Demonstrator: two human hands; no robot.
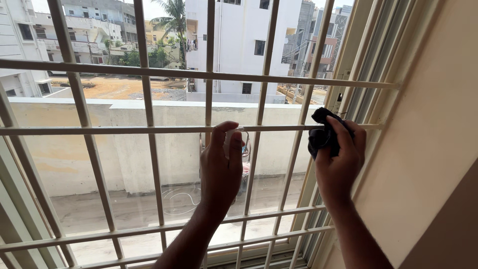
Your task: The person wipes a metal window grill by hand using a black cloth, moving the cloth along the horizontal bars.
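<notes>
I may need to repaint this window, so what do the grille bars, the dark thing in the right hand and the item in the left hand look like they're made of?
Grille bars: probably metal under cream, slightly glossy paint; thin, straight, joined at crossings.
Dark cloth in the right hand: soft fabric, matte, bunched into folds.
Small bottle in the left hand: seemingly clear or whitish plastic; mostly hidden, so uncertain.

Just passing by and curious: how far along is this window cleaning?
Nothing shows as finished; I cannot tell clean panes from dirty ones here. In hand: the left hand holds a small clear bottle up behind the window grille, and the right hand presses a dark cloth against a horizontal bar near the frame. The remaining bars and glass look untouched, so most seems left.
</notes>
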